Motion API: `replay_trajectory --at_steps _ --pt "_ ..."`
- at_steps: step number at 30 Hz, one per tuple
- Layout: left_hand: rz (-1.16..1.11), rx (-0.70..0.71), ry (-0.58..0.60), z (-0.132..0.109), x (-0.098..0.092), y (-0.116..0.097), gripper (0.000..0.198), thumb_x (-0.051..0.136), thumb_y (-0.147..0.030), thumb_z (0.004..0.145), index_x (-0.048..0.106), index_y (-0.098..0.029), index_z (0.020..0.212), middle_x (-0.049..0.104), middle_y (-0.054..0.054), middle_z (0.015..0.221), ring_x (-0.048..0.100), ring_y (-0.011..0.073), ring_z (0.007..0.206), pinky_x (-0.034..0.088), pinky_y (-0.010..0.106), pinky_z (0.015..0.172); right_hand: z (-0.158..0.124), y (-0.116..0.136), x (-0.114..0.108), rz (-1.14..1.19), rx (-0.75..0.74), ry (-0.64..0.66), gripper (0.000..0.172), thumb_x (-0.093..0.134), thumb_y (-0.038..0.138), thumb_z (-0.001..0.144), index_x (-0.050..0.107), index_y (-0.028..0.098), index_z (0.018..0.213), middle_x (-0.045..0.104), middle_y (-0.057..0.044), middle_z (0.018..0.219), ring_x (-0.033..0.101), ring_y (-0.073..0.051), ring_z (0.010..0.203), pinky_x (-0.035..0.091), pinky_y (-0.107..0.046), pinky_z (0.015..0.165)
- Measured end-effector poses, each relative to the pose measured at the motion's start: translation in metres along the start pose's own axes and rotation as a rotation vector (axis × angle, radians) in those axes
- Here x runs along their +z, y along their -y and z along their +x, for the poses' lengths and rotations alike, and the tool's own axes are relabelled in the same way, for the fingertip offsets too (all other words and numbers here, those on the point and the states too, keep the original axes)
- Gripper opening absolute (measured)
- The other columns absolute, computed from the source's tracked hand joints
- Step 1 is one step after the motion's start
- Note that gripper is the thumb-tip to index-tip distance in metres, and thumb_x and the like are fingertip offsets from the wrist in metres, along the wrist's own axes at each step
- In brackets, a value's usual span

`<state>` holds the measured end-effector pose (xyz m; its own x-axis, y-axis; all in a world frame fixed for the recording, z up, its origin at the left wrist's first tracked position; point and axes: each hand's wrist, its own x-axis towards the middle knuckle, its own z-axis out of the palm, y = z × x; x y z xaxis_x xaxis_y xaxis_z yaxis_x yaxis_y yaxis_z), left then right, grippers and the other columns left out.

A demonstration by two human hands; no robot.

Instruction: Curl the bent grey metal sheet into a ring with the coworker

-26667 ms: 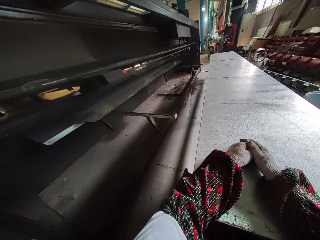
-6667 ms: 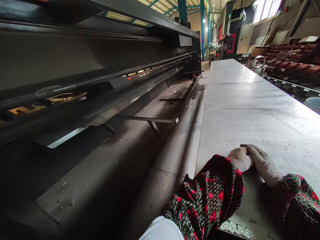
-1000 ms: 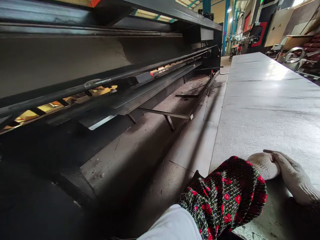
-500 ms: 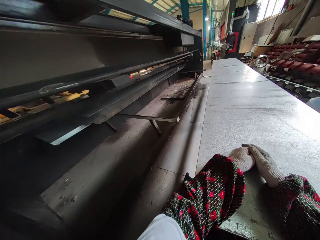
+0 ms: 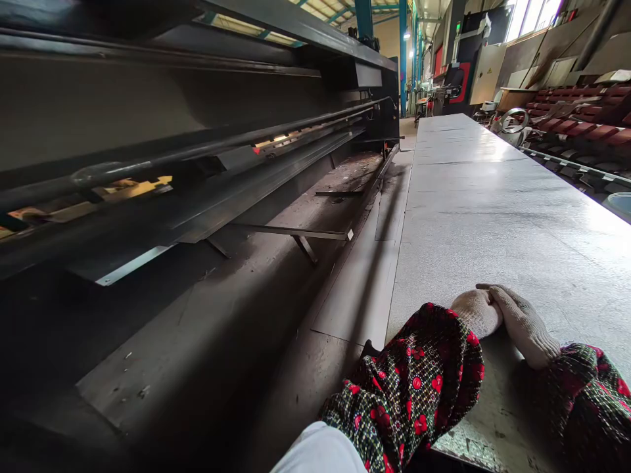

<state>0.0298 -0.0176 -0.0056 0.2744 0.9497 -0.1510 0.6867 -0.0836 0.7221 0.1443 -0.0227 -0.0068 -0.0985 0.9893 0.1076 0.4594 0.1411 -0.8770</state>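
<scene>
Centrally toward the lower right of the frame, two hands in pale knit gloves met on a long grey metal sheet (image 5: 473, 223). The right hand (image 5: 525, 322) lay across the left hand (image 5: 476, 313), touching it. The fingers of the right hand reached over the left, close together; how far they curled could not be told. The left hand's fingers were hidden beneath, so whether they were spread or closed could not be told either.

Both arms wore dark sleeves (image 5: 409, 387) patterned with red flowers, and white cloth (image 5: 323, 450) showed at the bottom centre.

The sheet ran from the lower right of the frame, narrowing up to the upper right, its surface shiny and streaked with dark marks. A large black machine (image 5: 256, 98) filled the upper left, well apart from the hands. Between machine and sheet, the floor (image 5: 197, 322) was dusty, with a flat panel (image 5: 357, 282) lying on it near the sheet's left edge. At the upper right were a metal ring (image 5: 515, 121), dark red slats (image 5: 582, 105) and a pale cabinet door (image 5: 488, 72); a tub (image 5: 618, 202) showed partly at the right edge.
</scene>
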Motion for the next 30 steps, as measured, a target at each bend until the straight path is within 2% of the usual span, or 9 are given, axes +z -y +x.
replay_trajectory --at_steps 13,24,30 --pt "-0.01 -0.038 0.034 -0.0036 -0.0093 -0.0081 0.042 0.036 -0.04 0.081 0.065 -0.022 0.107 0.068 0.008 0.096 0.061 0.022 0.087 0.048 0.03 0.074 0.0002 -0.0002 0.0005 0.022 0.008 -0.004 0.04 0.037 0.044 0.085 0.063 0.026 0.11 0.065 -0.001 0.111 0.057 -0.019 0.105 0.041 -0.031 0.096" --pt "-0.025 -0.03 0.027 -0.0015 -0.0041 -0.0028 0.043 0.037 -0.041 0.081 0.064 -0.024 0.109 0.068 0.008 0.097 0.061 0.0225 0.088 0.049 0.031 0.074 0.0 0.0005 0.0008 0.019 0.016 -0.007 0.041 0.037 0.045 0.085 0.064 0.025 0.109 0.066 -0.002 0.11 0.057 -0.021 0.106 0.041 -0.034 0.097" --pt "-0.019 -0.039 0.043 -0.0031 -0.0081 -0.007 0.043 0.037 -0.039 0.081 0.064 -0.022 0.109 0.068 0.009 0.097 0.061 0.0225 0.088 0.048 0.031 0.075 0.001 0.0001 0.0014 0.016 0.01 -0.013 0.041 0.038 0.045 0.085 0.064 0.025 0.109 0.066 -0.002 0.109 0.058 -0.021 0.104 0.043 -0.034 0.095"
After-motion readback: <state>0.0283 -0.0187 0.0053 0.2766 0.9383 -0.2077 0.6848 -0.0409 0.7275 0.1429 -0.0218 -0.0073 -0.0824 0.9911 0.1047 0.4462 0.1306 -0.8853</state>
